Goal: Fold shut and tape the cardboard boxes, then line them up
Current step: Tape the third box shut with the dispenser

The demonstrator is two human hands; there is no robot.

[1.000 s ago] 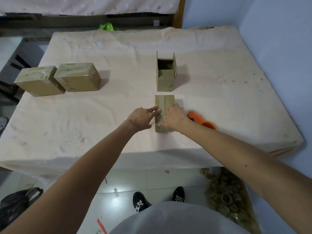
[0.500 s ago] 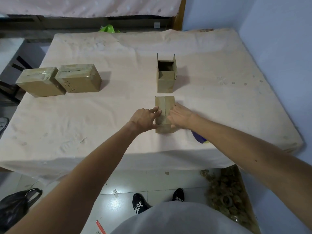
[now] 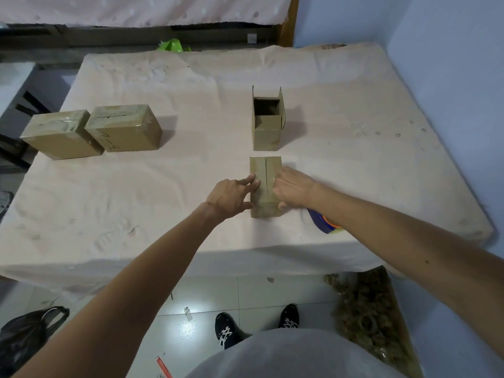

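A small cardboard box point(image 3: 266, 170) lies near the table's front edge with its two top flaps folded flat and a seam between them. My left hand point(image 3: 231, 197) presses the left flap with straight fingers, its thumb against the near side. My right hand point(image 3: 293, 188) rests on the right flap and side, thumb by the near corner. Behind it stands another cardboard box point(image 3: 268, 120) with its flaps up and open. Two taped boxes point(image 3: 58, 133) point(image 3: 125, 128) sit side by side at the far left.
A tape dispenser point(image 3: 324, 223), blue and orange, shows partly under my right forearm. The table point(image 3: 163, 203) is covered with a pale cloth. A blue wall runs along the right. On the floor lie a black bag point(image 3: 27, 334) and a heap of brown scraps point(image 3: 365, 309).
My right hand shifted a little along the box's right side and my forearm now covers most of the tape dispenser. The left hand stays on the left flap.
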